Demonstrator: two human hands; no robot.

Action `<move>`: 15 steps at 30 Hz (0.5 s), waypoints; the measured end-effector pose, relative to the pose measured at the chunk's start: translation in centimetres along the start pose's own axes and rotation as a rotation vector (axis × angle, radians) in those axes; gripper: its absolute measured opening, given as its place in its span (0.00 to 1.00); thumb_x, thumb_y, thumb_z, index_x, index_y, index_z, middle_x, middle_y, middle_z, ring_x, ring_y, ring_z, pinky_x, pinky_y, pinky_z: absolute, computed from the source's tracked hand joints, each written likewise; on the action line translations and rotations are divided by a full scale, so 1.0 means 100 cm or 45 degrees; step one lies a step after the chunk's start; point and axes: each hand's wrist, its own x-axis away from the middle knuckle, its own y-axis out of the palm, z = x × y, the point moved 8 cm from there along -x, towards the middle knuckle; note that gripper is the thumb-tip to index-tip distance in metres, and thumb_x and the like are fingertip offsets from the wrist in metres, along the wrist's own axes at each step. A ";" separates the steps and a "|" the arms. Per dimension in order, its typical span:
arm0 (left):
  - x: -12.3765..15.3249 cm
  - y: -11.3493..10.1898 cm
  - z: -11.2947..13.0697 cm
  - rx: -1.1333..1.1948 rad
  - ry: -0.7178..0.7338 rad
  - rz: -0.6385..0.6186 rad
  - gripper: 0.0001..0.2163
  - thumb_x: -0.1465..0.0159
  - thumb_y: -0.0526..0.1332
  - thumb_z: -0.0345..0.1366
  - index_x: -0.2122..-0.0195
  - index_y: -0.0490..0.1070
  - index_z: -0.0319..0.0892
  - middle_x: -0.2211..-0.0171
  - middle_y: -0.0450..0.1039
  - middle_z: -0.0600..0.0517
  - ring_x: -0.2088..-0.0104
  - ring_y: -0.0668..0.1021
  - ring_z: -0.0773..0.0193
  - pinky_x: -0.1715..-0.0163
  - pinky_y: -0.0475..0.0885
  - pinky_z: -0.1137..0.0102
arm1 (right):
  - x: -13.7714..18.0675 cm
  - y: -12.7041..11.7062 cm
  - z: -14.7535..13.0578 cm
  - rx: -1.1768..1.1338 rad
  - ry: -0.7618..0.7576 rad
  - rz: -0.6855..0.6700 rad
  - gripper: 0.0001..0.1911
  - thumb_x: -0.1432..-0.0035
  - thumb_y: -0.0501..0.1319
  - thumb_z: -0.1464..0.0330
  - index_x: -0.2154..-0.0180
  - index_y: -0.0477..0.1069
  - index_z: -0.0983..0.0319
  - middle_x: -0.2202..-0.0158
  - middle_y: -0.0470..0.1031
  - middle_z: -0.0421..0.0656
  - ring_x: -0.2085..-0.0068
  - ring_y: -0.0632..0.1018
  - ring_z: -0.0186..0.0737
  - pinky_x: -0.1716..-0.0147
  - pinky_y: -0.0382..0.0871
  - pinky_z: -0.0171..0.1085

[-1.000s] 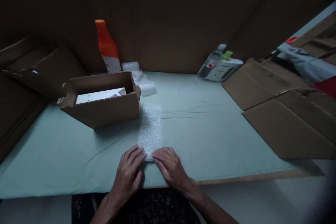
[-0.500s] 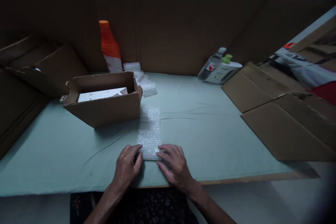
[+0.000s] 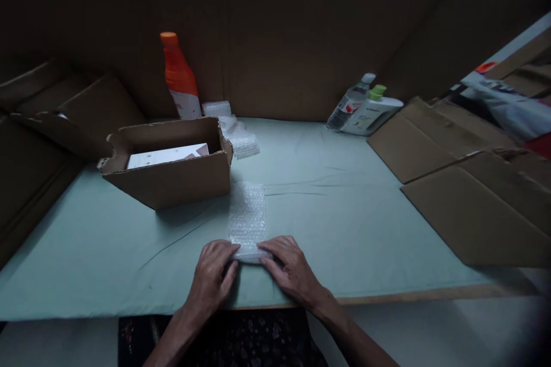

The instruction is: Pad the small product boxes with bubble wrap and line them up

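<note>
A strip of clear bubble wrap (image 3: pixel 248 215) lies on the green cloth in front of me, its near end rolled into a thick fold. My left hand (image 3: pixel 215 269) pinches the left end of that roll between thumb and fingers. At the right end, my right hand (image 3: pixel 289 268) grips it the same way, thumb below and fingertips on top. Whether anything is inside the roll cannot be seen. The far part of the strip lies flat, close to the right corner of an open cardboard box (image 3: pixel 193 183).
Inside the box is a white carton (image 3: pixel 167 156). Behind stand an orange bottle (image 3: pixel 179 77) and more bubble wrap (image 3: pixel 241 140). A clear water bottle (image 3: pixel 349 104) and a white bottle with a green cap (image 3: pixel 373 114) lean at the back. Cardboard flaps (image 3: pixel 477 200) flank the right.
Both hands have rolled the near end of the bubble wrap over, away from me. The flat part is shorter, and its far edge has shifted slightly nearer.
</note>
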 end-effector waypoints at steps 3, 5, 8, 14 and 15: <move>-0.007 0.002 -0.003 -0.006 -0.035 0.005 0.12 0.32 0.58 0.32 0.49 0.72 0.42 0.61 0.79 0.46 0.59 0.78 0.56 0.58 0.75 0.60 | 0.003 -0.007 -0.001 0.114 -0.023 0.107 0.16 0.35 0.61 0.69 0.45 0.71 0.58 0.48 0.78 0.50 0.49 0.78 0.49 0.52 0.70 0.49; -0.012 0.003 -0.004 -0.053 -0.034 0.008 0.12 0.33 0.58 0.32 0.49 0.72 0.42 0.62 0.78 0.47 0.60 0.78 0.56 0.59 0.75 0.60 | 0.003 -0.002 -0.001 0.194 -0.057 0.077 0.18 0.36 0.62 0.70 0.45 0.70 0.57 0.46 0.76 0.51 0.47 0.76 0.51 0.50 0.69 0.51; -0.013 0.002 -0.003 -0.137 -0.020 0.060 0.13 0.33 0.58 0.31 0.48 0.72 0.42 0.55 0.76 0.44 0.55 0.77 0.54 0.55 0.75 0.58 | 0.001 0.008 0.003 0.261 -0.092 0.008 0.17 0.38 0.63 0.72 0.47 0.71 0.58 0.49 0.78 0.50 0.48 0.76 0.51 0.51 0.69 0.52; -0.006 -0.001 0.007 -0.129 0.106 0.059 0.13 0.34 0.61 0.31 0.48 0.71 0.43 0.50 0.76 0.44 0.49 0.75 0.54 0.49 0.73 0.58 | -0.005 0.007 0.004 0.101 -0.065 0.008 0.10 0.38 0.63 0.71 0.54 0.74 0.59 0.56 0.80 0.47 0.54 0.78 0.48 0.54 0.68 0.48; -0.005 -0.001 0.009 -0.103 0.114 0.039 0.12 0.34 0.61 0.30 0.49 0.72 0.43 0.53 0.77 0.45 0.51 0.76 0.55 0.50 0.73 0.58 | -0.004 0.005 0.002 0.067 -0.053 -0.006 0.08 0.38 0.63 0.70 0.55 0.74 0.59 0.58 0.81 0.46 0.55 0.78 0.48 0.54 0.68 0.48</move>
